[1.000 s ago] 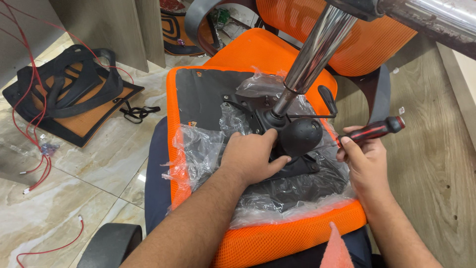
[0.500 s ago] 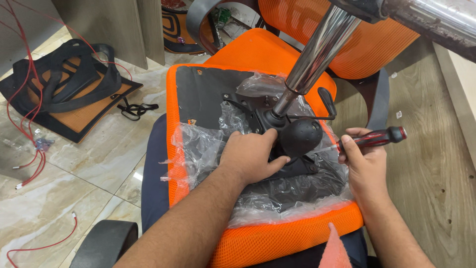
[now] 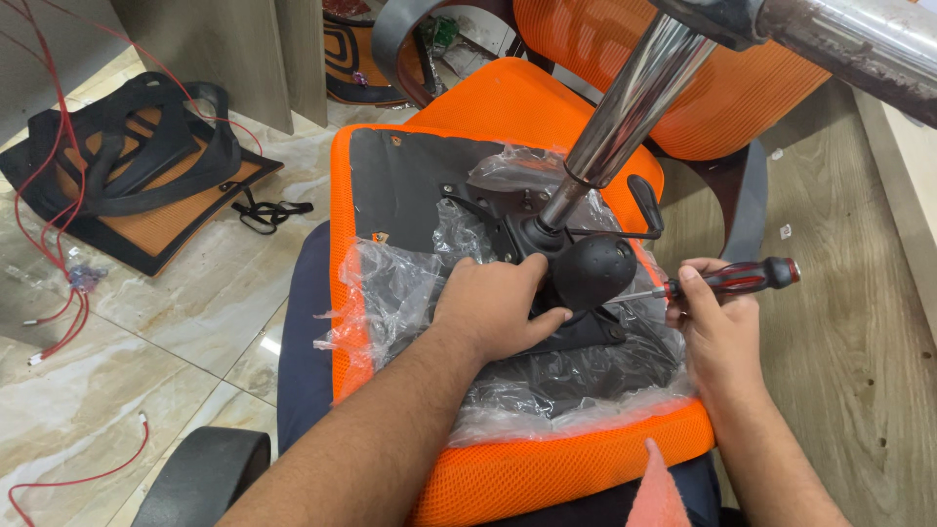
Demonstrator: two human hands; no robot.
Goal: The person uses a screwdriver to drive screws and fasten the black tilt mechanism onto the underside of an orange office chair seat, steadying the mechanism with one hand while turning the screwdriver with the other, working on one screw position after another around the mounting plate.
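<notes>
Marbled beige floor tiles (image 3: 185,303) meet wood-grain flooring (image 3: 859,322) under an upturned orange mesh chair seat (image 3: 547,468), which lies across the person's lap with its black underside panel (image 3: 410,185) facing up.

On that underside, the left hand (image 3: 493,304) is pressed palm-down on the black metal tilt mechanism (image 3: 586,337), fingers curled over its edge and the thumb lying just beside a round black plastic knob (image 3: 592,269); it steadies the part and holds nothing loose. The right hand (image 3: 717,317) is closed around the red-and-black handle of a screwdriver (image 3: 732,280), whose thin steel shaft points left toward the mechanism, its tip just below the knob; the exact spot it meets is hidden.

Crumpled clear plastic wrapping (image 3: 390,293) is bunched around the mechanism and spreads over the seat on both sides of the hands. From the middle of the mechanism a polished chrome gas-lift column (image 3: 634,98) rises at a slant toward the top of the view, where it joins a dull metal base arm (image 3: 849,44). A thin black lever with a paddle end (image 3: 644,200) sticks out just right of the column.

Farther off, a second orange mesh chair (image 3: 683,78) stands behind the seat. On the tiles to the left lie a flat black-framed orange mesh panel (image 3: 127,166), a small black strap (image 3: 268,210) and loose red wires (image 3: 59,195).
</notes>
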